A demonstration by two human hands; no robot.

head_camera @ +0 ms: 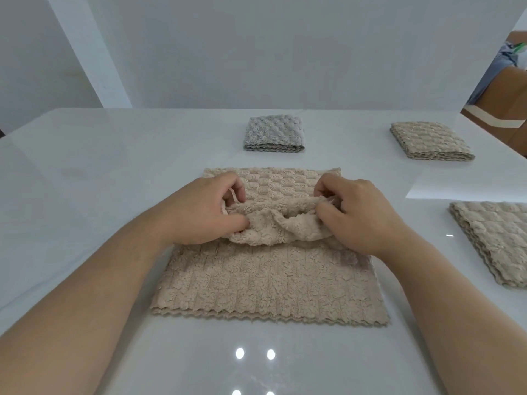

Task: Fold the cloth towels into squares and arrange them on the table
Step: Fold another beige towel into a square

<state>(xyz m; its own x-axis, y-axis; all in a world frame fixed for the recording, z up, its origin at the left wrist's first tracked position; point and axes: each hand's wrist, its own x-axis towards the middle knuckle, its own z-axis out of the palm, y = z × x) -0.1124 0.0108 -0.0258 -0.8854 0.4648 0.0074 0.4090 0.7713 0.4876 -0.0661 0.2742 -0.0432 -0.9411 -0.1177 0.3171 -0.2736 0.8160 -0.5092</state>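
- The left side of the white table (85,181) gives broad open room.
- The large beige towel (265,283) fills the centre.
- At the far side, a gap separates the grey folded towel (273,134) from the far beige folded towel (430,141).
- The near beige folded towel (496,246) blocks the right edge, with a bare strip beside it.

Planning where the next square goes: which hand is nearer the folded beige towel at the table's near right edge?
Right. The right hand pinches the middle towel, to the left of the folded beige towel; the left hand pinches it farther left.
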